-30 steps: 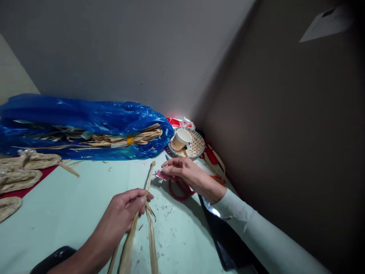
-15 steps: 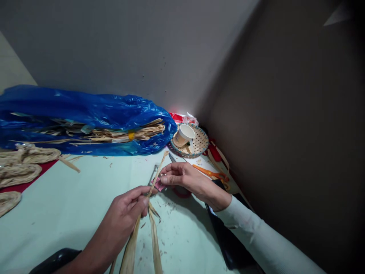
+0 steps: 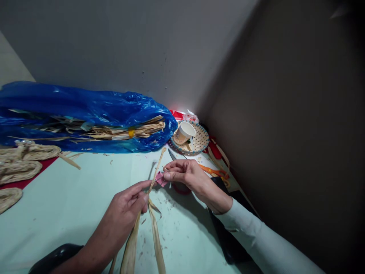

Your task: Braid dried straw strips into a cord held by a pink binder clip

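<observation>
My left hand (image 3: pixel 131 201) pinches a braid of dried plant strips (image 3: pixel 156 173) between thumb and fingers. The thin braided end points up and away, and the loose strips (image 3: pixel 130 247) hang down toward the near side. A pink binder clip (image 3: pixel 161 179) with metal wire handles sits in the pinch of my right hand (image 3: pixel 186 176), just right of the braid. Whether the clip's jaws touch the braid I cannot tell. Beneath my right hand are scissors with a red handle (image 3: pixel 182 188), partly hidden; their blade shows above the hand.
A blue plastic bag (image 3: pixel 85 99) of dried strips (image 3: pixel 114 133) lies along the wall. To its right a woven basket (image 3: pixel 203 139) holds a paper cup (image 3: pixel 186 131). Orange scissors (image 3: pixel 212 170) and a black flat object (image 3: pixel 225 236) lie at right, woven soles (image 3: pixel 19 169) at left.
My right hand has drawn the pink clip slightly to the right of the braid, so more of the clip shows. My left hand keeps its pinch in nearly the same place.
</observation>
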The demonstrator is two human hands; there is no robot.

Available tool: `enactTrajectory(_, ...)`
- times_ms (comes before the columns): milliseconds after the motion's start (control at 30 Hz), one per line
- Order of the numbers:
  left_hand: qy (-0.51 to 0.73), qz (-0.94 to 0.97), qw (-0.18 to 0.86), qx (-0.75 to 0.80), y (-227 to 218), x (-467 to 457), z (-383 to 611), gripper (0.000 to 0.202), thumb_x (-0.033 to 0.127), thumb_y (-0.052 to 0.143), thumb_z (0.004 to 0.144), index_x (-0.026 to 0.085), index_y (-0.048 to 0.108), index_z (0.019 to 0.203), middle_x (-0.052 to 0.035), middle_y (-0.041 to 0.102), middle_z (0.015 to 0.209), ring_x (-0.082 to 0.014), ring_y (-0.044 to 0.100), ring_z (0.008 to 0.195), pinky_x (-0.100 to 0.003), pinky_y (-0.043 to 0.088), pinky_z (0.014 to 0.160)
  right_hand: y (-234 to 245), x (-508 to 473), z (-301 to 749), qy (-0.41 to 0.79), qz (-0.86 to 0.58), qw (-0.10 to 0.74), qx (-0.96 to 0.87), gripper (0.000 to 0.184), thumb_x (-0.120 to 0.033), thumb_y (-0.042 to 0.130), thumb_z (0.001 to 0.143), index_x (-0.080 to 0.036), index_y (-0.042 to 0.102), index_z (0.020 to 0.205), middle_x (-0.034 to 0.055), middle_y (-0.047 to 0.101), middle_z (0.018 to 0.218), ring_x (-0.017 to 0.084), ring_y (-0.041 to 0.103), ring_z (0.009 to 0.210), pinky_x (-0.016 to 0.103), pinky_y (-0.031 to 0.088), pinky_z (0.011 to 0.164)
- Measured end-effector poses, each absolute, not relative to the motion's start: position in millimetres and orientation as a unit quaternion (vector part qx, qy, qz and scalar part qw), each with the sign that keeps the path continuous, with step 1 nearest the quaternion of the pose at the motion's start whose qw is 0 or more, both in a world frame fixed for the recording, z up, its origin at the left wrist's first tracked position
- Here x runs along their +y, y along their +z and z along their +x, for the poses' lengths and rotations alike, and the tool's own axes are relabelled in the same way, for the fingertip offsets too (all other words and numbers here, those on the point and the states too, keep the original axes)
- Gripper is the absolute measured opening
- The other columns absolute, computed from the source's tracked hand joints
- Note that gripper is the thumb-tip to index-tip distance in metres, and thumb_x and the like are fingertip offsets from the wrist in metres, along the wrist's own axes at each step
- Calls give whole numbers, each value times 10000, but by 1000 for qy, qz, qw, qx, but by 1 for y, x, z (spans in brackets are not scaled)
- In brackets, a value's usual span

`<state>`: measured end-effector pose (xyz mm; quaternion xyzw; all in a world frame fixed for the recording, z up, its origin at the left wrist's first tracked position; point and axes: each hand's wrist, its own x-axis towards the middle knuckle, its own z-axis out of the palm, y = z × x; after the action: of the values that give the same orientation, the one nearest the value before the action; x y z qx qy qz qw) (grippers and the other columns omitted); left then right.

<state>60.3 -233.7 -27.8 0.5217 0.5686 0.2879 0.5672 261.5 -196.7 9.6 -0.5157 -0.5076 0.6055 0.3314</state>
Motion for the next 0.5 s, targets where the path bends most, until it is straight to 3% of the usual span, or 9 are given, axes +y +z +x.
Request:
enactTrajectory(167, 287, 527, 556, 576, -28, -236, 59, 689, 571, 545, 782, 115, 612, 1295, 60, 490, 630, -117, 287, 524, -266, 205, 484, 11, -196, 261, 603, -523, 328, -505, 365, -435, 817, 657, -141, 701, 838, 1, 670, 675, 58, 325, 444, 240, 192, 416)
enactTrajectory(367, 281, 516, 559, 584, -27, -234, 62, 726, 588, 548, 753, 114, 623, 1298, 58, 483, 634, -130, 326, 531, -269, 233, 489, 17, -199, 258, 600, -531, 324, -503, 408, -459, 835, 629, -131, 689, 822, -1, 648, 661, 70, 340, 481, 238, 198, 436)
enactTrajectory(500, 276, 548, 531, 584, -22, -234, 63, 689, 580, 530, 754, 101, 692, 1222, 47, 482, 609, -166, 438, 582, -294, 353, 565, 17, -200, 255, 611, -516, 331, -501, 393, -430, 843, 640, -125, 692, 836, 36, 696, 729, 97, 481, 558, 241, 275, 510)
